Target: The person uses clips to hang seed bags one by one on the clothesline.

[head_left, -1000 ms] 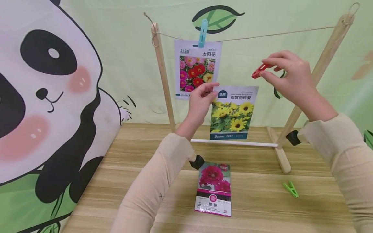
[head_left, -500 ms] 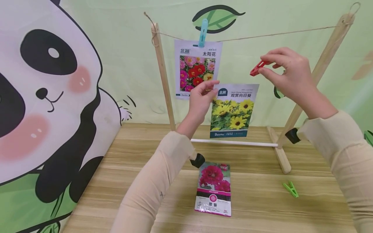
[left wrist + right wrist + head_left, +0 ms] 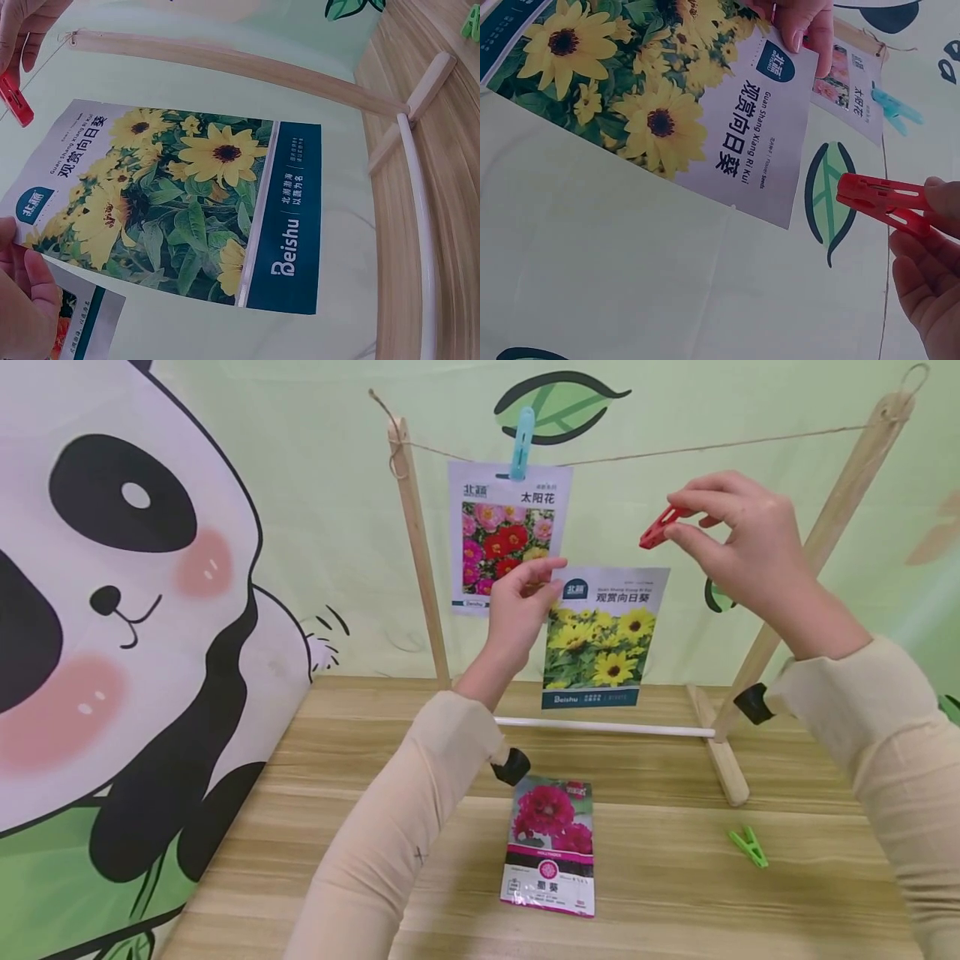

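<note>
My left hand (image 3: 522,610) pinches the upper left edge of a seed packet (image 3: 597,643) with yellow sunflowers on it. The packet hangs upright below the twine (image 3: 697,448), apart from it. Up and to the right, my right hand (image 3: 750,543) holds a red clothespin (image 3: 660,527) between thumb and fingers; its tip points left, clear of the packet, as the right wrist view shows with the red clothespin (image 3: 881,201). Another seed packet (image 3: 510,527), with red and pink flowers, hangs from the twine by a blue clothespin (image 3: 522,443), partly hidden behind my left hand.
The wooden frame has a left post (image 3: 420,552), a right post (image 3: 847,493) and a white bottom rod (image 3: 615,727). On the tabletop (image 3: 300,860) lie a seed packet (image 3: 549,852) with magenta flowers and a green clothespin (image 3: 748,847). A panda backdrop (image 3: 225,485) stands behind and left.
The sunflower packet in my left hand has risen a little. My right hand has also moved slightly up and left with the red clothespin.
</note>
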Demonstrator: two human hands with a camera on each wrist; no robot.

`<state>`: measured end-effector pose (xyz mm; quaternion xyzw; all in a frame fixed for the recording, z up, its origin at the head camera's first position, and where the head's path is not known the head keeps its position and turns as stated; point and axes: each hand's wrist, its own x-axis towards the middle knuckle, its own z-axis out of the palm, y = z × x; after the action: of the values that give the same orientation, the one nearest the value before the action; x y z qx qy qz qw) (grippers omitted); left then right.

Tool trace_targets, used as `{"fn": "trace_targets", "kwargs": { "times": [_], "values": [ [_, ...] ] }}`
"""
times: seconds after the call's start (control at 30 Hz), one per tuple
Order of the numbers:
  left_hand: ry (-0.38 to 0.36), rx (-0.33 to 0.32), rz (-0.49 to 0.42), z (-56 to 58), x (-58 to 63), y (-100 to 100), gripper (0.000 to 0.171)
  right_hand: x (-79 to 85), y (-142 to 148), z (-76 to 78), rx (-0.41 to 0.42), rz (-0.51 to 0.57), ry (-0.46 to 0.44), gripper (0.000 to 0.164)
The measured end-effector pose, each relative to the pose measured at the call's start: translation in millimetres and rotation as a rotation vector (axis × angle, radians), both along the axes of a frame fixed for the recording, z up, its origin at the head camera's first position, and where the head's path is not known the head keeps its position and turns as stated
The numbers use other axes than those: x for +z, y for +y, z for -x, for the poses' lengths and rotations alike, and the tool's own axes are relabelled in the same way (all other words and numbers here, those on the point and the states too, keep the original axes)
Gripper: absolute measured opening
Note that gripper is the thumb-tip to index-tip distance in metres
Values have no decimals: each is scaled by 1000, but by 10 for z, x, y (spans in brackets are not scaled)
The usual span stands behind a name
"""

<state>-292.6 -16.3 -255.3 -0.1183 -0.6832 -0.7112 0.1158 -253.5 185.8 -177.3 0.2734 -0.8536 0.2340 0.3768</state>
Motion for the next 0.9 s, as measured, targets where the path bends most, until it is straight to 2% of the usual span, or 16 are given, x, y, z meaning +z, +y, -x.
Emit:
{"fn": "trace_targets", "kwargs": {
  "times": [0.4,0.9],
  "values": [
    [10,13,22,15,55,44,21,60,-8,-26,-3,-12,-17,27],
    [26,14,3,29,109,61,20,113,-23,-7,-18,-26,-15,29]
  ]
}}
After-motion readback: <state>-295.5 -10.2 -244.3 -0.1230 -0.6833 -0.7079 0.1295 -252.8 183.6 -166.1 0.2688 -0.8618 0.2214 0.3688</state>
